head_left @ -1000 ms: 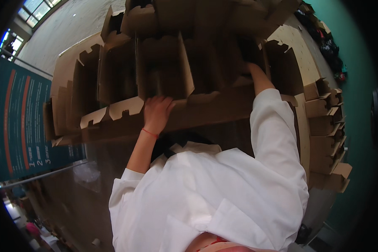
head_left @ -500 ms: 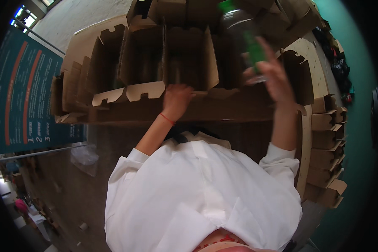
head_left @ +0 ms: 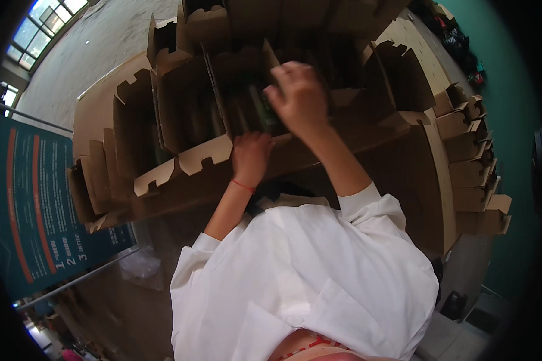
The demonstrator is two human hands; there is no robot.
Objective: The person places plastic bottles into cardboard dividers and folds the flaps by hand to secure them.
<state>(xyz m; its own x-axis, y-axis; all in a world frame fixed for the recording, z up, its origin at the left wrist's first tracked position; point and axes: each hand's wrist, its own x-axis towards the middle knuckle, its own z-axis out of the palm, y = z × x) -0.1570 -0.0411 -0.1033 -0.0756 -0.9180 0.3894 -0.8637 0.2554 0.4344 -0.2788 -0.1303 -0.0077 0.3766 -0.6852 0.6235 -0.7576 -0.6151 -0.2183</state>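
Observation:
A row of open brown cardboard boxes stands in front of me, and clear bottles stand dimly inside several of them. My left hand [head_left: 251, 157] has its fingers curled over the front edge of a middle cardboard box [head_left: 235, 78]. Above that same box is my right hand [head_left: 301, 99], slightly blurred, its thumb apart from its fingers and no bottle between them. A clear bottle with a green label [head_left: 264, 107] sits in the box just beside the right thumb; its lower part is in shadow.
Stacked cardboard boxes [head_left: 473, 156] line the right side by a green wall [head_left: 518, 78]. A dark green printed banner [head_left: 36, 198] stands at left, with a clear plastic bag [head_left: 141, 265] near its foot. Black bags [head_left: 454, 39] lie at far right.
My right hand has moved left from the right-hand boxes to the middle box, and the bottle it carried is no longer in it. My left hand stays on the box edge; the view has turned.

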